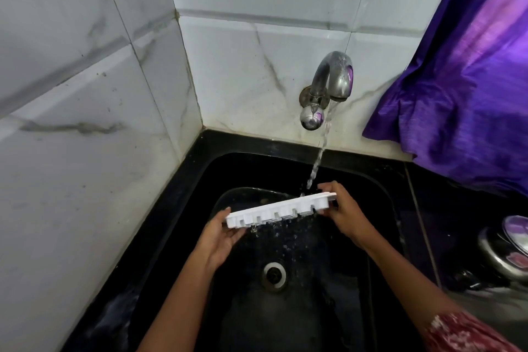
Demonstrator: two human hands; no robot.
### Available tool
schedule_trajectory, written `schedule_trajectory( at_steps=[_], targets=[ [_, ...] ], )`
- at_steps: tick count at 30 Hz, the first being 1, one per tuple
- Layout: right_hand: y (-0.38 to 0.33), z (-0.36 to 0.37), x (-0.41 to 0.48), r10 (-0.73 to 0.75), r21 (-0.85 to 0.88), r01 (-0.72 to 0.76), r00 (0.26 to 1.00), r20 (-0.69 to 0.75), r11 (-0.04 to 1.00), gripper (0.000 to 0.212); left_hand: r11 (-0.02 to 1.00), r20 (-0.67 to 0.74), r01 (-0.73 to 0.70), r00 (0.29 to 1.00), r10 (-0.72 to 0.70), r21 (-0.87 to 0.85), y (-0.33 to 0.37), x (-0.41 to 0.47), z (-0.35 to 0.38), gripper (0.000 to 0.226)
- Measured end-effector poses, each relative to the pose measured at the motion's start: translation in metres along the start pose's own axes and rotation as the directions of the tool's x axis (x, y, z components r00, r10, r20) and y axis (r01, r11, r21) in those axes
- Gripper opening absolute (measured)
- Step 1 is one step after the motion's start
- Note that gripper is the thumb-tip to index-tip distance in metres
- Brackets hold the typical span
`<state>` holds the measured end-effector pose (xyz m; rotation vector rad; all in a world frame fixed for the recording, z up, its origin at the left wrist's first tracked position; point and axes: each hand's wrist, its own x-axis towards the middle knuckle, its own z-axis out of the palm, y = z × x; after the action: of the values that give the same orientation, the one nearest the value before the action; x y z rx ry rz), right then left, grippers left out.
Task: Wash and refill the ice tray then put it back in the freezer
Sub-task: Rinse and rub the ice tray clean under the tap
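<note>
A white plastic ice tray [278, 211] is held over the black sink [380, 180], tilted with its right end higher. My left hand [221, 234] grips the tray's lower left end, and my right hand [344, 210] grips its upper right end. A steel wall tap [333, 80] runs, and its stream of water [317, 163] lands on the tray near the right end. Drops fall off the tray's underside into the basin.
The round drain [274, 274] lies below the tray. White marble-look tiles [85, 94] line the corner to the left and behind. A purple curtain [463, 74] hangs at the right. Steel vessels [508, 251] stand on the dark counter at the right edge.
</note>
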<state>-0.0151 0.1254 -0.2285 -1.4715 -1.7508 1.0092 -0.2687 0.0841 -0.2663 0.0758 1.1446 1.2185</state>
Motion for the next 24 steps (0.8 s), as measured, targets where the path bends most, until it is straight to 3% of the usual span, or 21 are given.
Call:
schedule_trajectory(
  at_steps=[3, 6, 8, 11, 16, 24],
  targets=[
    [0.003, -0.005, -0.008, -0.027, -0.006, 0.027, 0.998, 0.054, 1.000, 0.034, 0.998, 0.013, -0.042, 0.999, 0.043, -0.038, 0.000, -0.005, -0.004, 0.015],
    [0.005, -0.007, -0.018, 0.042, 0.087, -0.071, 0.954, 0.298, 0.994, 0.047, 0.980, 0.090, -0.177, 0.979, 0.185, -0.093, -0.001, -0.008, -0.007, 0.042],
    [0.006, -0.005, -0.022, 0.101, 0.225, -0.187, 0.933, 0.346, 0.956, 0.067, 0.970, 0.127, -0.226, 0.963, 0.236, -0.090, 0.001, -0.011, -0.008, 0.052],
    [0.004, 0.005, -0.021, 0.182, 0.381, -0.294, 0.935, 0.304, 0.877, 0.080, 0.955, 0.183, -0.270, 0.940, 0.289, -0.119, 0.005, -0.013, -0.011, 0.061],
    [0.003, 0.022, -0.018, 0.233, 0.356, -0.286, 0.955, 0.183, 0.890, 0.063, 0.940, 0.186, -0.277, 0.931, 0.313, -0.198, 0.010, -0.019, -0.017, 0.066],
    [0.014, 0.025, -0.043, 0.298, 0.468, -0.288, 0.953, 0.054, 0.836, 0.064, 0.964, 0.212, -0.242, 0.942, 0.261, -0.113, 0.002, -0.025, -0.017, 0.070]
  ],
)
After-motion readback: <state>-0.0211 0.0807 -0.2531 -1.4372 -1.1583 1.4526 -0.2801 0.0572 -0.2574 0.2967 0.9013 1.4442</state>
